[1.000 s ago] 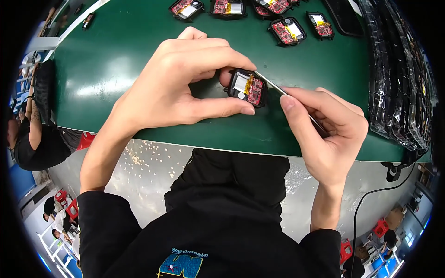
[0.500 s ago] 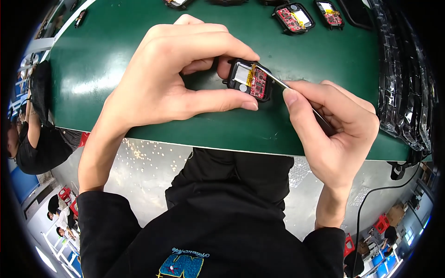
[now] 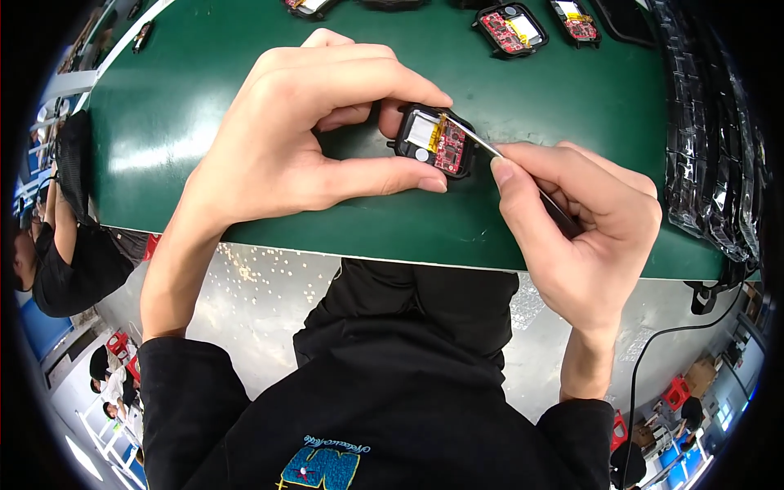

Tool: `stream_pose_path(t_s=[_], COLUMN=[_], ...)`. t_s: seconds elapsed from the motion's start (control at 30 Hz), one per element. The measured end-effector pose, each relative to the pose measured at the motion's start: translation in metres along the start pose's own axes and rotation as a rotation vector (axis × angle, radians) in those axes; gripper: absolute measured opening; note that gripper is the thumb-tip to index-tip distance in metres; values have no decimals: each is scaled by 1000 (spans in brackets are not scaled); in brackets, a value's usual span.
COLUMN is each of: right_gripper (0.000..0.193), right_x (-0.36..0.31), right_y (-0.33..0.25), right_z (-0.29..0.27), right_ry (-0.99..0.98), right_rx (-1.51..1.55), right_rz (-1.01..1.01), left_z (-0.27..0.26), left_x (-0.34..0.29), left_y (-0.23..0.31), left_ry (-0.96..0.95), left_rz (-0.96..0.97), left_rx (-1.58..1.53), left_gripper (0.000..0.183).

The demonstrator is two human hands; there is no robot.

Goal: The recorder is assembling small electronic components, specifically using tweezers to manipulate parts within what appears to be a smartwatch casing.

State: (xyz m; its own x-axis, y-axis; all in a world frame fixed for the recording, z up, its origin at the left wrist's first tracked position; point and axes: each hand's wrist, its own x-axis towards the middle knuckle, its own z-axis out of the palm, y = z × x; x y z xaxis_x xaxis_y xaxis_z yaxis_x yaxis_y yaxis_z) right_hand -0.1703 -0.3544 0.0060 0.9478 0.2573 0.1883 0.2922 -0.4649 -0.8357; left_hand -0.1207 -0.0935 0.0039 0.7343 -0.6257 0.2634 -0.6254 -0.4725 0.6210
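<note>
My left hand [image 3: 302, 131] grips a small black device housing [image 3: 467, 163] by its edges, between thumb and fingers, above the green table. Inside the housing lie a red circuit board [image 3: 452, 147], a silver-white battery cell [image 3: 424, 129] and a strip of yellow tape between them. A thin metal tool with a dark handle [image 3: 559, 214], like tweezers or a pick, is pinched in my right hand [image 3: 588, 220]. Its tip meets the upper edge of the board, near the yellow tape. Whether the tip touches a part there is too small to tell.
Further similar open housings [image 3: 512, 30] with red boards lie along the far side of the green table [image 3: 245, 175]. At the right stands a stack of black trays wrapped in clear plastic [image 3: 710, 139]. Another person [image 3: 77, 261] sits at the left edge.
Both hands, the housing and the tool have shifted very slightly left. The tool's tip stays at the board's upper edge.
</note>
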Motion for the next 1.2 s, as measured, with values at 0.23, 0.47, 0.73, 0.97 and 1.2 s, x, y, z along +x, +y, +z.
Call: stream_pose_path(t_s=[0.23,0.47,0.73,0.97,1.2], right_gripper=[8,8,8,5,6], right_x=[-2,-3,-5,-3,0], right_y=[0,4,6,9,7], right_z=[-5,-1,0,3,2], right_ry=[46,232,202,116,44], right_rx=[113,313,388,226,119], right_rz=[76,105,103,-5,-57], left_z=[-1,0,0,-2,-1], left_x=[0,2,-1,3,1], left_y=[2,-1,6,6,0], left_ry=[24,-6,-17,-21,1], left_rz=[-18,42,25,-11,0], left_rx=[-13,-53,-4,-41,-53], left_gripper=[65,58,54,55,56])
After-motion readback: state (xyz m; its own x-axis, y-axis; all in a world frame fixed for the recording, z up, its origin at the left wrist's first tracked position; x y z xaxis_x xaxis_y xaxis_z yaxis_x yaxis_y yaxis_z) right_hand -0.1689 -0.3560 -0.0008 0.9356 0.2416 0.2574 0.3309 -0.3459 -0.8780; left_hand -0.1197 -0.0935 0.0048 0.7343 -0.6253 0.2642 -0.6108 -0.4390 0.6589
